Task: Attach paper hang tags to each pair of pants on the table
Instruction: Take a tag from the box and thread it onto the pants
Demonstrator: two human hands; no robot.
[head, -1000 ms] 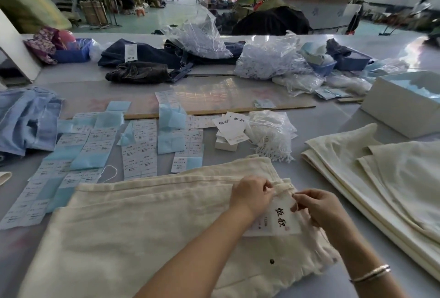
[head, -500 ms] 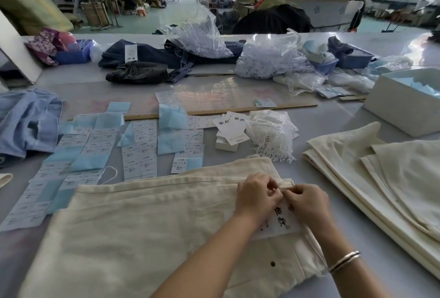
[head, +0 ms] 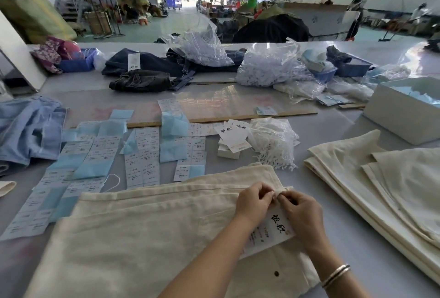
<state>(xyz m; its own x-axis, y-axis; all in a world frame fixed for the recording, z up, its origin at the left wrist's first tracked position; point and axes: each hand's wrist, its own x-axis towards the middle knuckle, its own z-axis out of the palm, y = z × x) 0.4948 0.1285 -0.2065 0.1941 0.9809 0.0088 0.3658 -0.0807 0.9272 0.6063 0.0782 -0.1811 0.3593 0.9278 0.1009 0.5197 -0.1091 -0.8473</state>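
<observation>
Pinched pants [head: 152, 238] waistband with left hand [head: 253, 204] and right hand [head: 301, 212] fingers near counter's front edge; tag [head: 277, 228] just beneath.

- The white hang tag [head: 273, 228] lying on the cream pants [head: 147, 233] has two big black brush-style characters. Under them is the number 1103.
- The loose tags [head: 234, 134] piled at 12 o'clock from it show the same two black characters.
- The small white stickers [head: 142, 154] at 10 o'clock say 1103. Their other print is too small to read.
</observation>
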